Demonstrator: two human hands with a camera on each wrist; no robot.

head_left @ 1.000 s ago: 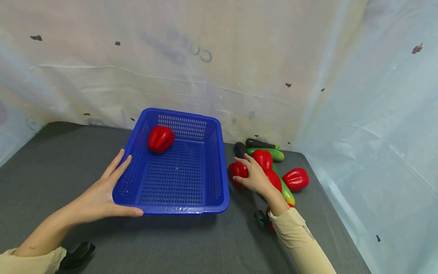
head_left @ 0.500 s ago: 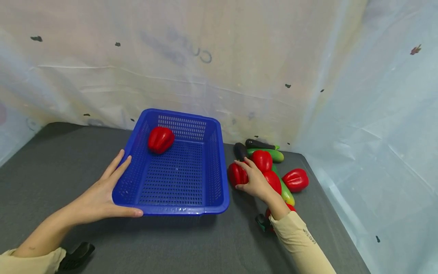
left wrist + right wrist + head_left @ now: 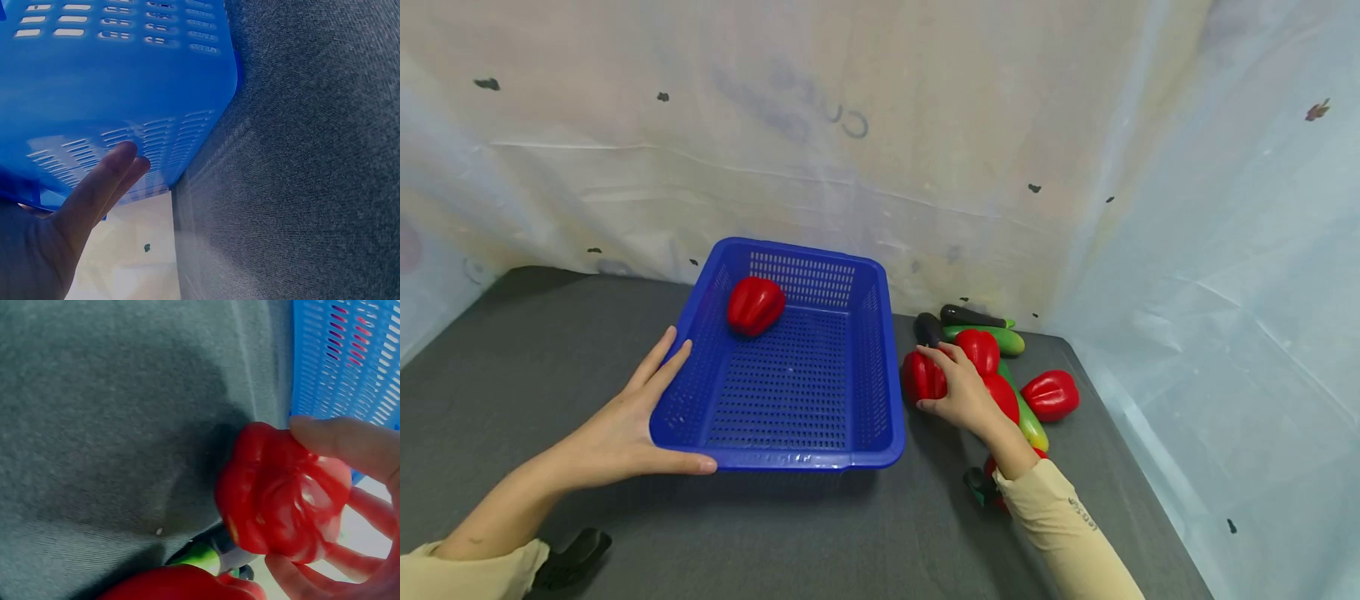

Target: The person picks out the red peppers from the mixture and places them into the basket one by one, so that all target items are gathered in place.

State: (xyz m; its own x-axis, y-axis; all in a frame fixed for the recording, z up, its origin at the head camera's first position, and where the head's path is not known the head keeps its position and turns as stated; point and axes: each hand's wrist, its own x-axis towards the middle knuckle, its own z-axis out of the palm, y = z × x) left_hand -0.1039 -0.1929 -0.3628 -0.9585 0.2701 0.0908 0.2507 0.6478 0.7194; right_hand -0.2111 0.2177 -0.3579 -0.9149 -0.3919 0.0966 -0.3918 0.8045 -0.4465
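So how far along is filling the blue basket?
Looks just started. Done: one red pepper sits in the blue basket, which the left hand touches. In hand: a second pepper, in the grip of the right hand, outside the basket. Remaining, probably: more red peppers, green vegetables and dark eggplants on the table.

Glossy red pepper (image 3: 275,494), seemingly whole; blue slotted basket (image 3: 782,387), open-topped, alongside

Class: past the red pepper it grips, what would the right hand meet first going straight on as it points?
Probably the blue basket, left of the right hand in the head view, though depth is unclear and a dark eggplant lies near that line.
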